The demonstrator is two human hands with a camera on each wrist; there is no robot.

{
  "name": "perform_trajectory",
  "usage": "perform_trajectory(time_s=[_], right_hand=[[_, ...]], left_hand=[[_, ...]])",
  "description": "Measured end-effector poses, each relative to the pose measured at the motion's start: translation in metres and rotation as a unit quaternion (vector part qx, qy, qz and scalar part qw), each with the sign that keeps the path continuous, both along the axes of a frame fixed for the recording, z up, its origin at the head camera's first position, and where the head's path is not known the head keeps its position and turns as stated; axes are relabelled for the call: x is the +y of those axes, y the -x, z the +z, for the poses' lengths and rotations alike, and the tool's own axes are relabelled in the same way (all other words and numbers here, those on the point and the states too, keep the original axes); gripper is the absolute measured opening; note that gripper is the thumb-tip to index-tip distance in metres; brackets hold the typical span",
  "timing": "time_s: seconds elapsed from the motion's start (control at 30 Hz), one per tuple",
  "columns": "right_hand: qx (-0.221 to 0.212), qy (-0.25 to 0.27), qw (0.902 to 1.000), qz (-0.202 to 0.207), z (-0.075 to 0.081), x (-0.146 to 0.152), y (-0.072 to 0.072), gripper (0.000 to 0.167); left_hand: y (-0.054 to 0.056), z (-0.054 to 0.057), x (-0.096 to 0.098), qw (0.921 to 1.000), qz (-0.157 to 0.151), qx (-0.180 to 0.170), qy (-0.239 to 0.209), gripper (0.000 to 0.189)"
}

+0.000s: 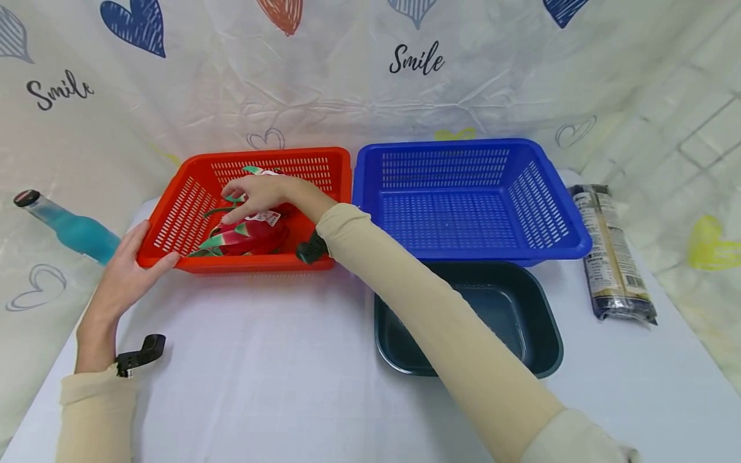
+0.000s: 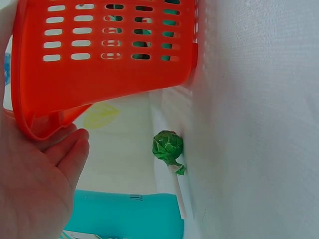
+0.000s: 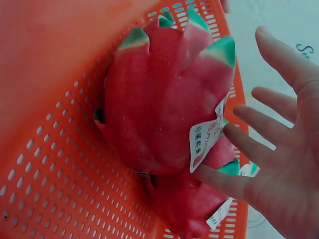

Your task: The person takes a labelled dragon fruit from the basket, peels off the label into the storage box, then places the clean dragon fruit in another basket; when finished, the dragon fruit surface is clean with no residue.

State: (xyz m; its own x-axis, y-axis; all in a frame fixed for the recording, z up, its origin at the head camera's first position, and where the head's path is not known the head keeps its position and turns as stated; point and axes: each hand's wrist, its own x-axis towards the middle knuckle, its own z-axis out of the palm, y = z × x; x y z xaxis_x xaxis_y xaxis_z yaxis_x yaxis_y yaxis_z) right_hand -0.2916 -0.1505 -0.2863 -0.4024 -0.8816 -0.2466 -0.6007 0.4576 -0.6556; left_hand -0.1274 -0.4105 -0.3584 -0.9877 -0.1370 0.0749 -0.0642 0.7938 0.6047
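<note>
In the head view, two or more red dragon fruits [image 1: 263, 236] with green-tipped scales and white labels lie in the red plastic basket [image 1: 278, 262]. My left hand [image 1: 123, 273] grips the basket's near left corner, thumb along the front rim and fingers on the left side. Over the fruit reaches my right hand [image 1: 260, 193], its fingers spread. In the right wrist view, the large dragon fruit [image 3: 154, 99] partly covers another dragon fruit [image 3: 184, 204], and the fingers are beside them, holding nothing. Whether a fingertip touches the label is unclear.
A blue basket [image 1: 446, 253] stands right of the red one, with a dark green basin [image 1: 547, 321] before it. Farther right lies a printed packet [image 1: 616, 257]. Left are a teal bottle [image 1: 81, 228] and a green-wrapped lollipop [image 2: 168, 145].
</note>
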Motion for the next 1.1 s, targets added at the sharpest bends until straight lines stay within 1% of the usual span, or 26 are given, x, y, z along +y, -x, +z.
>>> perform_trajectory(time_s=[0.23,0.5,0.67,0.77,0.9,1.1], right_hand=[[-0.012,-0.010,0.9998,0.013,-0.0036,-0.0040,0.0067,0.071],[-0.034,-0.013,0.9988,0.033,-0.0046,-0.0045,0.0031,0.072],[-0.033,-0.027,0.9981,0.045,-0.0068,-0.0056,0.0029,0.070],[-0.031,-0.035,0.9978,0.046,-0.0067,-0.0055,0.0027,0.071],[-0.035,-0.055,0.9972,0.036,-0.0052,-0.0051,0.0016,0.075],[-0.019,-0.079,0.9961,0.034,-0.0041,-0.0051,0.0001,0.077]], left_hand=[[-0.0003,0.0006,0.0011,1.0000,0.000,-0.003,-0.003,0.089],[-0.0005,0.0005,0.0009,1.0000,-0.003,0.001,-0.002,0.089],[-0.0012,-0.0002,-0.0001,1.0000,0.001,-0.002,-0.001,0.089],[-0.0010,-0.0005,-0.0003,1.0000,-0.001,0.000,-0.003,0.089],[-0.0009,-0.0003,-0.0003,1.0000,-0.003,0.004,-0.003,0.089],[-0.0010,-0.0007,-0.0010,1.0000,-0.001,0.002,-0.004,0.088]])
